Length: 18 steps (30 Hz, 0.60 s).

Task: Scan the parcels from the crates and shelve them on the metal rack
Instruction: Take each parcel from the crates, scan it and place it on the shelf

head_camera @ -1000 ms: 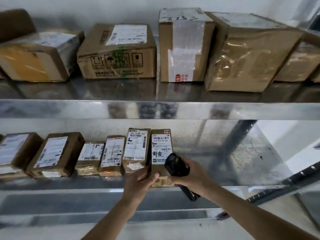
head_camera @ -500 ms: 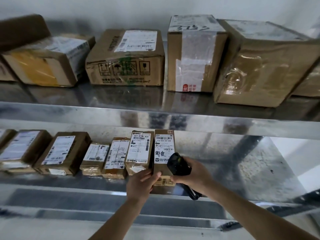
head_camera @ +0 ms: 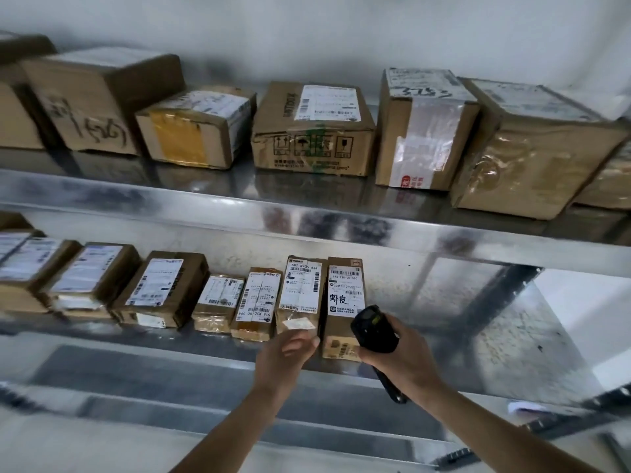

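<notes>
Before shelf (head_camera: pixel 341 368), right hand (head_camera: pixel 401 356) grips scanner (head_camera: pixel 374 327); left hand (head_camera: pixel 285 353) relaxed.

White wall (head_camera: pixel 307 35) runs behind everything, far side, plain w/ faint grey smudges. Right of scene, a paler white surface (head_camera: pixel 594 302) shows, bright. Low at near right, a dark perforated bar (head_camera: pixel 563 421) lies at an angle, partly blurred.

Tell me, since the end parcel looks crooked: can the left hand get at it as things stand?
Probably yes. The left hand hovers open just in front of the end parcel, with nothing between them; the right hand with the scanner sits on its other side.
</notes>
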Available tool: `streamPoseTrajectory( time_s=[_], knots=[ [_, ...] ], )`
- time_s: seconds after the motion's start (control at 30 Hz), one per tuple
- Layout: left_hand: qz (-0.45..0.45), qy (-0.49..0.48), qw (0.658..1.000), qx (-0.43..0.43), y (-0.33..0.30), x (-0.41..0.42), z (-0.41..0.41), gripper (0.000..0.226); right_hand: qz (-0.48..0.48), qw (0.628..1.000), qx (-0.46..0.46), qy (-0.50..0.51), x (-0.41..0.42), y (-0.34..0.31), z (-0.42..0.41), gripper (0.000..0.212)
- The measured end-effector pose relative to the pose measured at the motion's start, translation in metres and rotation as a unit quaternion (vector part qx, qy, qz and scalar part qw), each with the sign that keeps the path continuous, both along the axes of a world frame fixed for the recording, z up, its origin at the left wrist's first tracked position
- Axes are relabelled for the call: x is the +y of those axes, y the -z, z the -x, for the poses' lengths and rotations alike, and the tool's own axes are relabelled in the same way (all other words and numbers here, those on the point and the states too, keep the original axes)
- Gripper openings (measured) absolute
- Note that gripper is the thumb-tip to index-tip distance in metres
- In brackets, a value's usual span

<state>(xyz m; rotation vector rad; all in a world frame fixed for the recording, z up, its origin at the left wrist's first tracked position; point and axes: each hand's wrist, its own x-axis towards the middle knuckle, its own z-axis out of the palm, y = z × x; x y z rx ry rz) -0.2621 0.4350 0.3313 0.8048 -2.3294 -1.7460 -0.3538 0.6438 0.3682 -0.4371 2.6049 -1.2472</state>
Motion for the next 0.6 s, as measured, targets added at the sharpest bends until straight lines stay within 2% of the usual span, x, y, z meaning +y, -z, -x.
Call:
streamPoseTrajectory(
  time_s=[0.1,0.13,0.23,0.3,0.4,0.47,0.5,0.53,0.6],
  knots=[
    [-0.012,-0.032,0.998,0.047,-0.011,-0.015,-0.022,0.02,-0.008,0.999,0.031,0.007,-0.008,-0.013,-0.02,0.049],
    [0.014,-0.04,0.997,0.064,-0.015,-0.024,-0.033,0.021,-0.017,0.999,0.043,0.001,-0.015,-0.017,-0.03,0.048],
    [0.05,-0.02,0.99,0.133,-0.026,-0.05,-0.067,0.021,-0.043,0.997,0.066,-0.026,-0.04,-0.029,-0.062,0.064],
    [0.031,-0.022,0.991,0.126,-0.036,-0.078,-0.1,0.028,-0.056,0.995,0.069,-0.047,-0.068,-0.038,-0.09,0.068],
    [0.012,-0.039,0.994,0.1,-0.058,-0.131,-0.162,0.045,-0.079,0.99,0.048,-0.104,-0.128,-0.065,-0.137,0.061],
    [0.003,-0.053,0.994,0.096,-0.081,-0.183,-0.215,0.042,-0.072,0.987,0.032,-0.141,-0.182,-0.085,-0.179,0.062],
    [0.005,-0.06,0.993,0.102,-0.087,-0.194,-0.233,0.042,-0.07,0.985,0.018,-0.159,-0.195,-0.097,-0.198,0.064],
    [0.023,-0.093,0.991,0.095,-0.102,-0.243,-0.29,0.044,-0.059,0.977,0.022,-0.202,-0.249,-0.11,-0.236,0.066],
    [0.047,-0.087,0.993,0.062,-0.117,-0.269,-0.327,0.058,-0.034,0.978,0.008,-0.206,-0.278,-0.114,-0.257,0.071]
  ],
)
